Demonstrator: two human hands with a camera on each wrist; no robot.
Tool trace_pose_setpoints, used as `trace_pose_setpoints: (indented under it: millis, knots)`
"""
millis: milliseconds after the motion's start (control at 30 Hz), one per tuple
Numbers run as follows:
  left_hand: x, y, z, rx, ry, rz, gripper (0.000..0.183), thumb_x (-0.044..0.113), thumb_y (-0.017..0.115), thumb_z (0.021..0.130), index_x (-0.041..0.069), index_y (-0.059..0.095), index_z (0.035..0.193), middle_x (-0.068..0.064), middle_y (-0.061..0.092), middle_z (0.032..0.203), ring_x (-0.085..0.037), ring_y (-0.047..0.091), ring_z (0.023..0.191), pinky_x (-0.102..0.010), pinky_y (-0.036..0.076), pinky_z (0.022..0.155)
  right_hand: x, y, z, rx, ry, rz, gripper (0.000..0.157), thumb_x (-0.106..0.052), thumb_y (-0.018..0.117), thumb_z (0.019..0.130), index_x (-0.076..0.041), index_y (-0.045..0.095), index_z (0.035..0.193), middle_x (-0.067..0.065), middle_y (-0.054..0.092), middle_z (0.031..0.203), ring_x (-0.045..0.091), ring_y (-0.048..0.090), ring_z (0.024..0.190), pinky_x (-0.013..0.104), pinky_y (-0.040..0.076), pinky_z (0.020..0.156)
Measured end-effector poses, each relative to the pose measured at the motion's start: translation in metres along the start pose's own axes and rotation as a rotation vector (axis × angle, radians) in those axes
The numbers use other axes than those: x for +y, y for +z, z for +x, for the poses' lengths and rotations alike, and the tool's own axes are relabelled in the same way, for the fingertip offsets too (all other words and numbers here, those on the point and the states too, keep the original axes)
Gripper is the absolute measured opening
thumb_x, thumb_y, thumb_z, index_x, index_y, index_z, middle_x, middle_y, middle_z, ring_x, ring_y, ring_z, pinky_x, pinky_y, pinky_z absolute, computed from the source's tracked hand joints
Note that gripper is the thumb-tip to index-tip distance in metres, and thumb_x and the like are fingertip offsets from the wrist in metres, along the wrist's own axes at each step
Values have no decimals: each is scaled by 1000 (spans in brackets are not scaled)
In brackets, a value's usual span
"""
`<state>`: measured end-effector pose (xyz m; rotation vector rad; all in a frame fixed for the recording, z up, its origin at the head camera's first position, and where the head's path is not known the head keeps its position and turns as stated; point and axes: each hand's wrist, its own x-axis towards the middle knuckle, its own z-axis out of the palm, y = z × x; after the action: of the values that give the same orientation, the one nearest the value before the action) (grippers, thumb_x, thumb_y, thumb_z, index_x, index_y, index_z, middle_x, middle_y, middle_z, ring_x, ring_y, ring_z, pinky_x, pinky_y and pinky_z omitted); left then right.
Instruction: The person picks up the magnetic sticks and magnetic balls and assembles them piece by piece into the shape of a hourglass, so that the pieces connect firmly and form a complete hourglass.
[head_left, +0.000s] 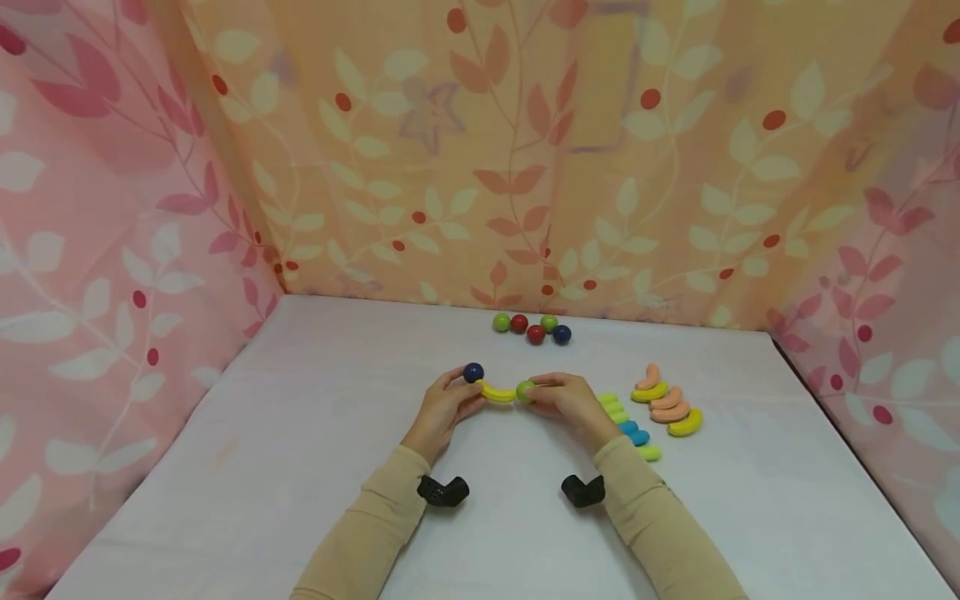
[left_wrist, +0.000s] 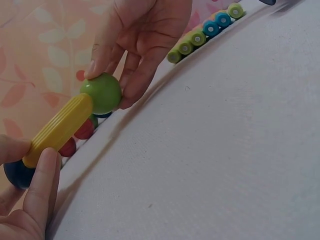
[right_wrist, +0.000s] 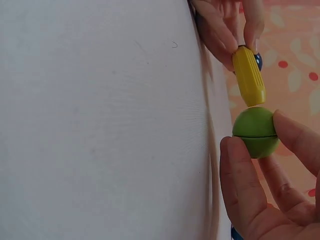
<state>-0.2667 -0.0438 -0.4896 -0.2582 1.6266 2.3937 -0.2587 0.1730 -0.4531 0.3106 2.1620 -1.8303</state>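
Note:
Between finger and thumb, my left hand point(head_left: 444, 412) pinches a yellow curved stick point(head_left: 498, 393) with ridged sides near one end. A dark blue ball point(head_left: 473, 372) sits at that same end, partly covered by the fingers in the left wrist view. My right hand point(head_left: 573, 406) holds a green ball point(right_wrist: 255, 131) by its fingertips at the stick's other end. In the left wrist view the green ball point(left_wrist: 102, 94) appears to meet the stick; whether they are joined I cannot tell. Both hands are above the white table.
Red, green and dark blue balls point(head_left: 536, 334) stand at the table's back. Straight green and blue rods point(head_left: 638, 437) lie right of the right hand, partly hidden by that arm. Farther right are pink and yellow curved sticks point(head_left: 670, 412). Patterned curtains point(head_left: 517, 167) enclose the table.

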Motion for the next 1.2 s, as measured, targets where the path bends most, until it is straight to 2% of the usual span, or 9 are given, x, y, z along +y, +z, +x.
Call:
trace_pose_setpoints:
  millis: [233,467,633,800,967,1200]
  knots:
    - [0,-1,-1,4,9,11,59,0,67,91,5,44,146,-22,57,133,-15,68,93,-26,60,84,3,4,-1,10,-9,3,39,-16,74,89,-1,66,125,15,68,123,13,68,95,28,58,90]
    - [-2,0,-2,15,-12,49,47,-1,66,91,-10,46,133,-23,59,124,-14,69,89,-24,59,85,9,5,-7,-2,17,24,40,-13,75,88,3,63,124,14,67,117,12,69,89,30,60,86]
    - [-1,4,-5,24,-48,89,40,-3,66,91,-11,52,127,-25,62,121,-15,70,85,-24,60,81,10,6,-10,12,38,21,38,-15,75,88,2,64,121,15,68,117,13,69,84,29,61,80]
    - [-1,10,-12,8,-89,134,42,3,68,92,-10,52,128,-24,65,117,-15,72,81,-24,61,76,7,9,-13,29,39,-17,37,-16,76,88,2,64,119,16,69,112,14,69,81,30,62,76]
    - [-1,14,-17,10,-118,173,48,8,70,92,-8,48,131,-24,67,115,-17,74,79,-24,61,74,7,8,-16,4,21,-60,38,-17,75,89,3,64,120,17,69,115,15,70,83,30,62,79]
    - [0,14,-16,17,-131,197,45,8,70,92,-7,50,129,-25,66,117,-15,74,79,-25,61,76,2,-8,-23,-9,-5,-204,38,-21,74,90,1,67,120,14,69,118,14,71,89,31,60,87]
